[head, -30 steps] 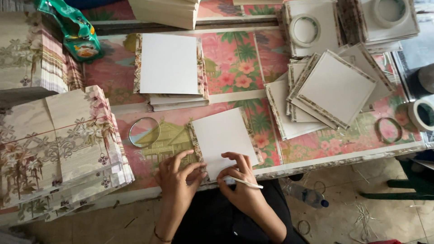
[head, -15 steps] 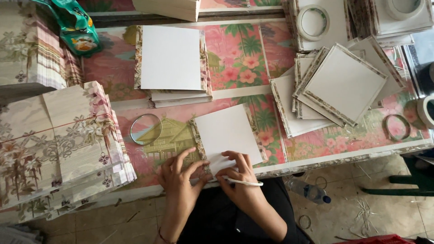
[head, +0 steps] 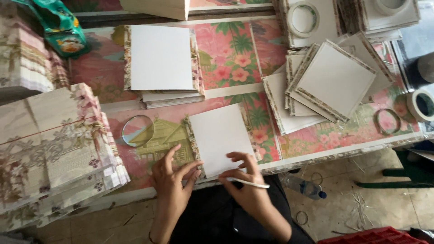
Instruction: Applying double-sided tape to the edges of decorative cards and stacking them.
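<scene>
**Hands at the near edge of a white card**

Head view: white card (head: 220, 135) lies flat on the floral table (head: 230, 58), near its front edge, patterned border showing on the card's left side. Left hand (head: 174, 180) rests at the card's lower-left corner, fingers spread, fingertips touching the edge. Right hand (head: 246, 180) presses the card's bottom edge, fingers curled, clamped on a thin white stick (head: 248, 182) that points right. Clear tape ring (head: 138, 130) just left of card. Stack of white cards (head: 161, 58) behind. Fanned pile of cards (head: 332, 79) to the right. Stacked patterned sheets (head: 49, 144) far left.
</scene>
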